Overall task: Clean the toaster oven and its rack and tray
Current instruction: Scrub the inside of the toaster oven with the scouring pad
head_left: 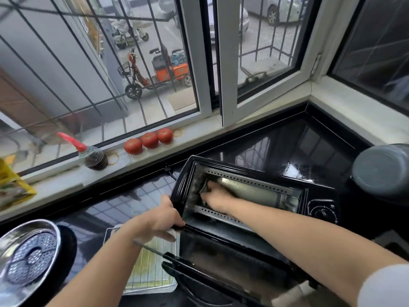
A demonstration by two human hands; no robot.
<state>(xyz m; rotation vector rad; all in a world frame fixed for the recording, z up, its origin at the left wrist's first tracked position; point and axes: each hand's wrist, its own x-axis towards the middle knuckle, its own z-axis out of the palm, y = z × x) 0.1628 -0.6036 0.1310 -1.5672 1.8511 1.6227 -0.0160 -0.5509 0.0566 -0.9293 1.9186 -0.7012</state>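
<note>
A black toaster oven [318,209] stands on the dark counter with its glass door [223,260] folded down toward me. My right hand [215,194] is inside the cavity at its left end, gripping a dark scouring pad [204,189] pressed against the back left wall. My left hand [164,217] grips the oven's front left edge, thumb on the outside. The wire rack [152,271] lies on the tray [155,290] on the counter, just left of the door and partly under my left forearm.
A steel steamer lid [28,258] sits at the near left. A dark pot [382,171] stands to the right of the oven. On the window sill are three tomatoes [150,140], a red-capped sauce bottle [94,157] and a yellow packet [13,189].
</note>
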